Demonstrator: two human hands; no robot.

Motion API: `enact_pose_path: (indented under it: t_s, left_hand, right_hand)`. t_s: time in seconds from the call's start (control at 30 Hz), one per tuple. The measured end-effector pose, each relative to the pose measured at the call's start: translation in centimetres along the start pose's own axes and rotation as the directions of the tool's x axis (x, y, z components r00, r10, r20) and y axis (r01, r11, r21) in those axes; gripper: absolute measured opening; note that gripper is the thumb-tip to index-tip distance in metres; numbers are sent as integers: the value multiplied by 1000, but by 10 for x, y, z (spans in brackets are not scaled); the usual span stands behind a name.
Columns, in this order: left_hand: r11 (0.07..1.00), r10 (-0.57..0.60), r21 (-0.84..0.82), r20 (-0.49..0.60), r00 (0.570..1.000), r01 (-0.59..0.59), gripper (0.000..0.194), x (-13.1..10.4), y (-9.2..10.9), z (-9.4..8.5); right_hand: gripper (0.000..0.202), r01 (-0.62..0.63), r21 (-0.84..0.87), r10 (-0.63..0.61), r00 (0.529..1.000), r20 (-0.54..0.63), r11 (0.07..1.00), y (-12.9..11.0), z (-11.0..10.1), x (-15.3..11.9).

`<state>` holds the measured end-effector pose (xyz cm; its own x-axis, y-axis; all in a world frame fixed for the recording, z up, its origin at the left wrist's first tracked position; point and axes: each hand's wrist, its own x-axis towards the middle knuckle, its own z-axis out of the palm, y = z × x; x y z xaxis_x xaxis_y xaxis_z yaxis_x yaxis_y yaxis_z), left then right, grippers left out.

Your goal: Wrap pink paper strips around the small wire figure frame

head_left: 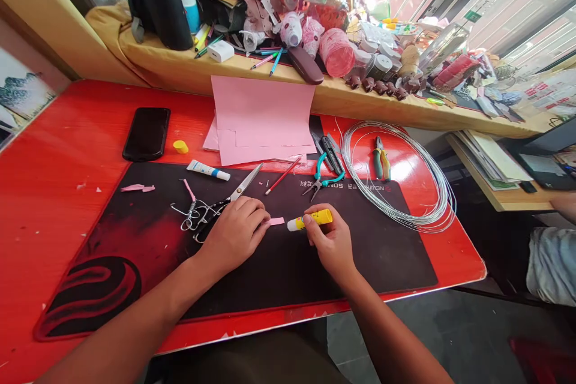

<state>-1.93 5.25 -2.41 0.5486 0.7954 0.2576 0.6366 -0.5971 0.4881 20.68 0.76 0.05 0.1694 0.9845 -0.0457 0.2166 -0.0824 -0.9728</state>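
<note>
My left hand (238, 229) rests over the dark desk mat (382, 252), its thumb and fingers closed on one end of a small pink paper strip (277, 221). The strip's free end points right. In my right hand (332, 243) is a yellow glue stick (320, 217), its white tip turned left, just short of the strip. Scissors (245, 183) lie partly under my left hand, blades pointing away from me. Beside them is a bent wire shape (193, 215) with a pink paper-wrapped end. A red pencil (283, 176) lies beyond my hands.
Pink paper sheets (265, 111), a glue tube (207, 170), a yellow cap (180, 147) and a phone (146, 134) lie farther back. Teal-handled pliers (318, 181), a wire coil (432, 192) and green-yellow pliers (381, 159) are rightward. Crowded craft supplies fill the ledge (189, 66). A person's arm shows far right.
</note>
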Motion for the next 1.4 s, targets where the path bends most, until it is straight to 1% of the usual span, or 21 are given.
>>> enact_pose_path:
  t_s: [0.13,0.27,0.47,0.6,0.67,0.8,0.97,1.03,1.17,1.23,1.3,1.4]
  left_hand:
    - [1000,16,23,-11,1000,-16,23,-1,0,2]
    - [1000,17,27,-31,999,-16,23,-2,0,3]
    - [999,5,43,-10,1000,-5,19,-1,1,3]
    - [997,-2,74,-3,1000,2,21,-1,3,3]
    - [996,-10,84,-6,1000,11,21,-1,4,2]
    - [995,-23,92,-14,1000,24,17,0,6,2]
    - [996,-17,90,-31,999,19,13,-1,6,3]
    - [996,-13,91,-44,999,17,12,-1,5,4]
    - [996,-10,89,-50,999,14,11,-1,5,5]
    - [996,-7,87,-51,999,11,11,-1,4,5]
    - [996,-4,85,-53,999,9,11,-1,4,6]
    - [997,-14,79,-53,998,18,12,-2,4,6]
  right_hand:
    - [21,111,-183,-111,994,14,977,-6,5,5]
    - [17,205,-348,-189,979,79,915,-9,12,8]
    - [15,338,-512,-253,940,231,790,-9,24,12]
    - [13,422,-569,-290,905,312,705,-9,28,16]
    - [11,436,-586,-293,898,327,683,-9,28,18]
    - [10,432,-617,-286,901,326,658,-10,25,17]
    - [15,424,-653,-280,905,319,627,-10,17,14]
    - [15,415,-647,-283,910,304,639,-10,12,13]
    - [13,374,-594,-294,927,232,712,-16,6,12]
    - [14,366,-586,-291,931,221,723,-19,8,12]
    - [15,373,-594,-278,928,250,712,-19,13,13]
    - [15,414,-598,-282,909,306,686,-15,23,16]
